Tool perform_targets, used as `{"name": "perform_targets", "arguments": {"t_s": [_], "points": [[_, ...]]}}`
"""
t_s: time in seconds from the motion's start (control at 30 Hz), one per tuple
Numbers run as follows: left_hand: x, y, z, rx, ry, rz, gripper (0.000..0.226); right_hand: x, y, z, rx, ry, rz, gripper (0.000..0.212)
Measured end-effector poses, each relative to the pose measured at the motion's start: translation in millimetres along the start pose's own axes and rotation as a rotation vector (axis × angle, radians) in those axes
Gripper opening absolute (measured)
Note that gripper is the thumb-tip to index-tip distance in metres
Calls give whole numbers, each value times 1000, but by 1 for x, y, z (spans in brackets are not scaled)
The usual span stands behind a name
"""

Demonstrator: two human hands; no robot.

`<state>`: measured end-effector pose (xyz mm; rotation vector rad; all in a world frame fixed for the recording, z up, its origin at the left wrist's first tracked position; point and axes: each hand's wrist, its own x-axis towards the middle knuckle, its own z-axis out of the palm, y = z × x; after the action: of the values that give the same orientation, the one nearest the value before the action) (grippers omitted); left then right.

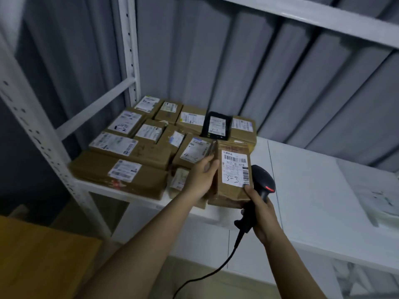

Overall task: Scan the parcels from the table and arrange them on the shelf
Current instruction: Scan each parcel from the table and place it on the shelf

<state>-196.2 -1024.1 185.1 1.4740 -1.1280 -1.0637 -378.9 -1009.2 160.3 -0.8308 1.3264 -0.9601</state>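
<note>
Brown cardboard parcel rests at the shelf edge, label up, likely for slotting beside the stacked parcels; left hand steadies its side, fingers fairly straight. Right hand grips the scanner, thumb touching the box.

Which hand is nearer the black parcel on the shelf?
Left. The left hand rests on the boxes just below the black parcel; the right hand is lower, holding the barcode scanner.
</note>
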Motion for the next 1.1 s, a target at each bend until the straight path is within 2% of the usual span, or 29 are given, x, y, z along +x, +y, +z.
{"name": "perform_targets", "arguments": {"t_s": [0.07,0.13,0.23,0.37,0.57,0.8,1.0,1.1], "points": [[19,-14,15,224,84,36,35,28,-7,-14,-23,81,-4,42],[31,-34,18,458,104,8,42,56,-10,-24,-56,119,-16,47],[34,-58,12,798,12,-34,70,93,-7,-28,-95,95,8,50],[30,-72,7,997,-147,-138,101,120,1,-18,-100,53,30,41],[25,-73,5,1063,-156,-253,98,145,14,0,-86,43,42,58],[20,-66,4,1050,-126,-302,92,152,22,17,-57,102,77,49],[19,-68,0,1036,-121,-297,90,148,35,11,-58,62,77,52],[17,-68,-2,1055,-101,-287,87,145,40,11,-40,57,81,44]]}}
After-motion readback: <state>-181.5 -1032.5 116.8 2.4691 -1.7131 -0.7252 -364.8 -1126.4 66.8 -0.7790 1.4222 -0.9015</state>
